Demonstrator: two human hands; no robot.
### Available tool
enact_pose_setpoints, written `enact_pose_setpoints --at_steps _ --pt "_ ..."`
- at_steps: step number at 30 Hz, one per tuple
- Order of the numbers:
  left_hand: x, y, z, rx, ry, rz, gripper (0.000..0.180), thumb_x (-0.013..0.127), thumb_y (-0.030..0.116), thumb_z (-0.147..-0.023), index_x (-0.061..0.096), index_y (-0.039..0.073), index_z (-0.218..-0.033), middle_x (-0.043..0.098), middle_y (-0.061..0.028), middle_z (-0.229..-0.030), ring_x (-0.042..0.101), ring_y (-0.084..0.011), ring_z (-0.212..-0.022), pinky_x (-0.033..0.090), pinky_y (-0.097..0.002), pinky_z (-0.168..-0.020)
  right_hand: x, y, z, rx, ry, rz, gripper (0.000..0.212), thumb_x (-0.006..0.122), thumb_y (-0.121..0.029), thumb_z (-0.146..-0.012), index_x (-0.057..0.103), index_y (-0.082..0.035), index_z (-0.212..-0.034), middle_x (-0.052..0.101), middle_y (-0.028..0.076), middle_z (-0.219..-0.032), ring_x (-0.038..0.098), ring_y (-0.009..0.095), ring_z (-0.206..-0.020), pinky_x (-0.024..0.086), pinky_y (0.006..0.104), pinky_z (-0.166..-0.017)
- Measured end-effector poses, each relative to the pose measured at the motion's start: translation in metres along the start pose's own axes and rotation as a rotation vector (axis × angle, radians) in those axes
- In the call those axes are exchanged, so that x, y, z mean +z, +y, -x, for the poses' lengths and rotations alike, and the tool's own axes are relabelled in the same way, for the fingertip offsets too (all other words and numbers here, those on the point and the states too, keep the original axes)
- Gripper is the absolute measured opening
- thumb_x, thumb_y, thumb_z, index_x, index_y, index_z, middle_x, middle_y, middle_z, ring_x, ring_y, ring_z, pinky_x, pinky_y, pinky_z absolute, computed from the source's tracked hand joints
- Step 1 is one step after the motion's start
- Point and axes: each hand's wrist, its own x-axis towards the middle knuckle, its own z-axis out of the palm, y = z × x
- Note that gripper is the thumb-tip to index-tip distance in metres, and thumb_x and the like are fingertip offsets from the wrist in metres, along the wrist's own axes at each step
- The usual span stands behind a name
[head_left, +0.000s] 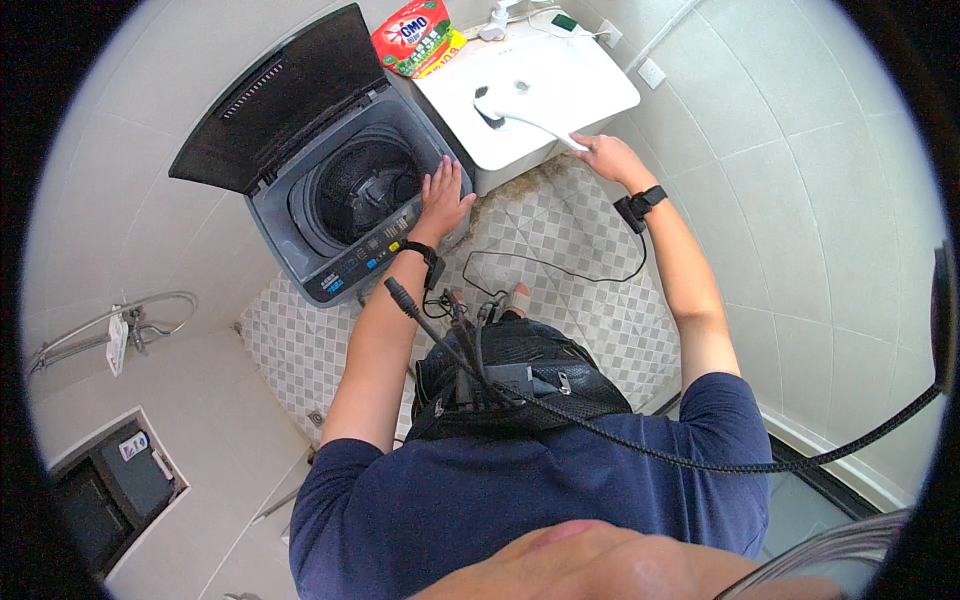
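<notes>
My right hand (612, 162) is closed around the end of a long-handled brush (540, 123) with a white handle. The brush's head, with black bristles at its edges, is over the basin of the white sink (592, 92). Whether the bristles press on the surface, I cannot tell. My left hand (442, 200) lies with its fingers stretched out on the front right corner of a grey top-loading washing machine (350, 265). Its dark lid (300, 95) is raised, and the drum (370, 185) shows inside. Nothing is in the left hand.
A red detergent pouch (413, 40) stands at the sink's back left, and a faucet (495, 22) is behind the basin. Cables run from my wrists and a black waist bag (525, 385). A shower hose (165, 298) hangs on the left wall. Floor tiles (560, 235) are patterned.
</notes>
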Motion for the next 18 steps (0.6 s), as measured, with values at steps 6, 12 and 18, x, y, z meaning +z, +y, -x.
enact_pose_setpoints --at_steps 6,12,18 --pt "0.001 0.004 0.0 -0.015 -0.009 0.001 0.096 0.067 0.046 -0.107 0.021 0.001 -0.178 0.013 -0.0247 -0.187 0.013 -0.0371 -0.174 0.01 -0.0609 -0.137 0.043 -0.019 -0.041 0.192 -0.105 0.107 0.049 0.06 -0.022 -0.105 0.069 -0.023 -0.153 0.08 0.021 -0.127 0.077 0.042 -0.117 0.061 0.0564 -0.099" --pt "-0.002 0.002 -0.001 -0.013 -0.044 -0.029 0.095 0.06 0.05 -0.111 0.015 0.005 -0.181 0.008 -0.0226 -0.189 0.011 -0.0367 -0.174 0.009 -0.0591 -0.138 0.084 -0.005 -0.095 0.331 -0.037 0.073 0.048 0.06 -0.029 -0.109 0.064 -0.018 -0.156 0.079 0.022 -0.129 0.075 0.042 -0.121 0.06 0.0564 -0.101" --pt "-0.002 0.002 0.002 0.003 0.006 0.013 0.096 0.066 0.046 -0.108 0.019 0.001 -0.179 0.011 -0.0244 -0.188 0.011 -0.0363 -0.175 0.009 -0.0603 -0.137 0.111 0.009 -0.103 0.319 0.005 -0.012 0.051 0.059 -0.028 -0.109 0.063 -0.011 -0.157 0.078 0.025 -0.128 0.075 0.046 -0.12 0.059 0.0577 -0.105"
